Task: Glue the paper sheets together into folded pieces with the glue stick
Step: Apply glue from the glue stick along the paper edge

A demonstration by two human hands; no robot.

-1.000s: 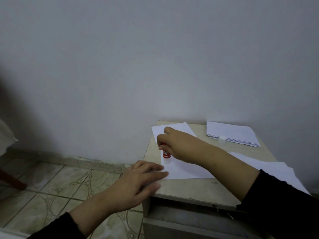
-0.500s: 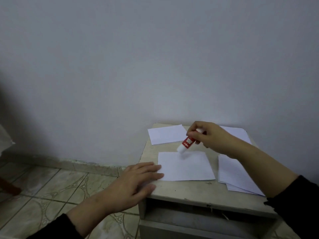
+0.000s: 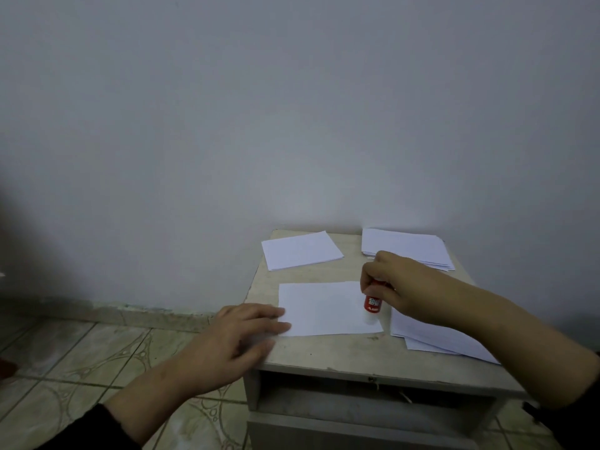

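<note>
The right hand [image 3: 394, 284], fingers clamped round the glue stick [image 3: 372, 302], has swung from the sheet's [image 3: 324, 308] twelve o'clock edge to its three o'clock edge, so gluing probably continues there, while the flat-fingered left hand [image 3: 242, 329] pins nine o'clock.

red glue stick [image 3: 372, 303], white paper sheets [image 3: 328, 308], beige table [image 3: 324, 354], swirl-patterned greenish floor tiles [image 3: 97, 352]

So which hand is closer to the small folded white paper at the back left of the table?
Right. The right hand holds the red glue stick just right of that folded paper. The left hand presses the middle sheet's near-left corner, farther away.
</note>
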